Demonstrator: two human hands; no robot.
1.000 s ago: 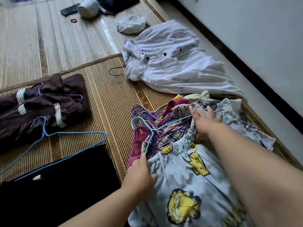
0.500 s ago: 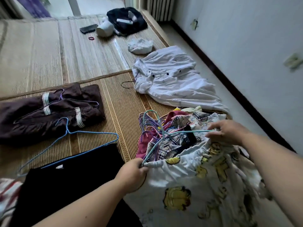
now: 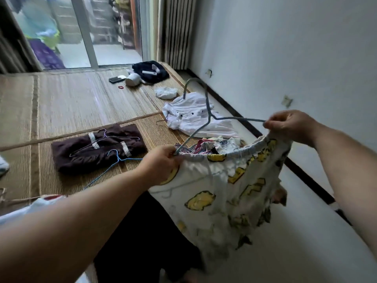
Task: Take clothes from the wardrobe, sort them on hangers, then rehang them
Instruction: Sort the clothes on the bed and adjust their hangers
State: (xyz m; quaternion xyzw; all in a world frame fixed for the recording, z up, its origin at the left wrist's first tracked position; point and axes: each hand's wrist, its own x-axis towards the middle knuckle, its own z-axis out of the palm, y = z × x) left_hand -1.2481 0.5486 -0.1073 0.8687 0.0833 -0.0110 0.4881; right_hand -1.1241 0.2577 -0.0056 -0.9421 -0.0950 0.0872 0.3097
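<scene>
I hold up a pair of white cartoon-print shorts by the elastic waistband, stretched on a teal wire hanger. My left hand grips the left end of the waistband and hanger. My right hand pinches the right end. The hanger hook points up and away from me. Behind the shorts lies a pile of mixed clothes on hangers, mostly hidden.
On the woven mat lie a brown garment with hangers, a blue wire hanger, a white shirt, a black garment below my arms, a phone and a white cup. The wall runs along the right.
Both hands have lifted the shorts and teal hanger off the pile into the air, spreading the waistband. The view has tilted up, and a glass door now shows at the back.
</scene>
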